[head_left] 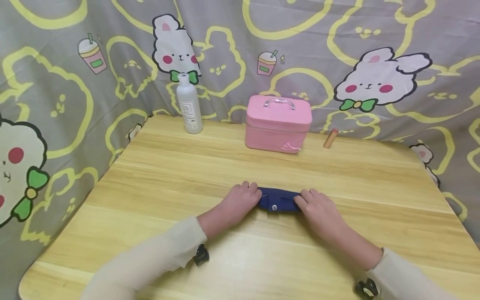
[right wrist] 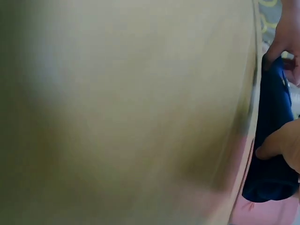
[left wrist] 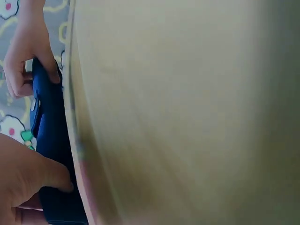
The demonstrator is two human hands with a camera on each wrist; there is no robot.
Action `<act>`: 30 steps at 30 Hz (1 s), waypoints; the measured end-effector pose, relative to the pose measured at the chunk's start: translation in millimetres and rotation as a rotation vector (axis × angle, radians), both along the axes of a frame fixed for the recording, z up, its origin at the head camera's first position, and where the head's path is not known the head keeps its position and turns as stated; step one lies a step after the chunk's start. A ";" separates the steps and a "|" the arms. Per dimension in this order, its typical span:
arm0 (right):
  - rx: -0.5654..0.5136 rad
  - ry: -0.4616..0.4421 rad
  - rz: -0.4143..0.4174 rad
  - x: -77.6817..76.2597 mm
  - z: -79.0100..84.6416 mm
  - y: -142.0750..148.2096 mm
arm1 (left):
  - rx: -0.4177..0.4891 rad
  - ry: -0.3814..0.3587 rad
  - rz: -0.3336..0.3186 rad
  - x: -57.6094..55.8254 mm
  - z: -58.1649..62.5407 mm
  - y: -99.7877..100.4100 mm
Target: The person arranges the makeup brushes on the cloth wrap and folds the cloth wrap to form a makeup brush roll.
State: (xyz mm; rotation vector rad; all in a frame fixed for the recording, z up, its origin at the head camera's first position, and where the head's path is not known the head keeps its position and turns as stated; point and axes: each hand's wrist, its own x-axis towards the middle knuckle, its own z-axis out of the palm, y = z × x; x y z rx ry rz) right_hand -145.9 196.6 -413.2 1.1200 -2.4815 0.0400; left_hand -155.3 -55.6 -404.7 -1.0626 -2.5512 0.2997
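Note:
A dark blue rolled cloth pouch [head_left: 279, 199] with a round silver snap on its flap lies crosswise over the middle of the wooden table. My left hand [head_left: 240, 202] grips its left end and my right hand [head_left: 323, 213] holds the right end. In the left wrist view, the left thumb presses along the near side of the blue pouch [left wrist: 52, 133], fingers bent behind it. From the right wrist, the spiral end of the roll [right wrist: 271, 187] shows below the right thumb. The pouch's far underside is hidden.
At the back of the wooden table [head_left: 157, 175] stand a whitish bottle [head_left: 189, 106] with a label, a pink case [head_left: 277, 125] with a silver handle, and a small orange-brown tube [head_left: 331, 138]. A patterned curtain [head_left: 225, 50] hangs behind the table and along its left side.

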 end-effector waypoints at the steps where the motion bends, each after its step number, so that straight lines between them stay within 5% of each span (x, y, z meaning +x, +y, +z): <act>1: 0.010 0.005 -0.004 -2.5 -1.1 -0.5 | -0.008 0.000 0.006 -2.6 -1.3 0.5; 7: 0.095 -0.009 -0.012 -5.1 -7.4 -2.2 | -0.069 -0.070 0.040 -5.6 -4.4 2.1; 16: 0.147 -0.107 -0.049 14.9 -11.2 1.6 | -0.159 -0.223 0.047 17.7 -0.8 -6.9; 21: 0.047 -0.194 -0.058 11.9 -0.1 4.0 | 0.048 -0.379 0.057 12.8 5.2 -14.3; 24: -0.025 -0.249 -0.086 4.7 8.8 7.3 | 0.160 -0.394 0.049 3.6 16.3 -14.9; 30: -0.048 -0.264 -0.069 -4.4 12.2 9.7 | 0.074 -0.335 0.033 -6.6 25.6 -11.6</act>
